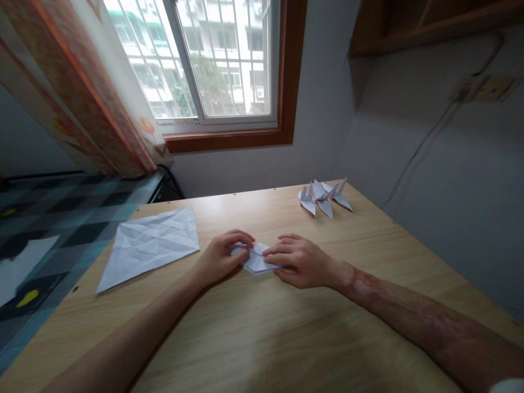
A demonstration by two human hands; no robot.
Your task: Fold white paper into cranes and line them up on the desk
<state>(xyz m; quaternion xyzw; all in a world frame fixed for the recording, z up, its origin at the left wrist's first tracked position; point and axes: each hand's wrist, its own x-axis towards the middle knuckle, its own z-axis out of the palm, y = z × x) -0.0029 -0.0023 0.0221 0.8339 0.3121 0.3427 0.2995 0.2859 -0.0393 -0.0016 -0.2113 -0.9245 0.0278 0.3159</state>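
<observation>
A small folded sheet of white paper lies on the wooden table, with creases running across its upper face. My left hand grips its left end, fingers curled over the edge and thumb on top. On the right end, my right hand rests with its fingers pressed on the paper and the thumb tucked near the lower edge. Both ends of the paper are partly hidden by the hands. Three folded paper cranes stand close together at the far right of the table.
A creased, unfolded white sheet lies left of my hands. Beyond the table's left edge is a checked cloth surface with another white paper. A window and curtain are ahead; a wall socket is at right.
</observation>
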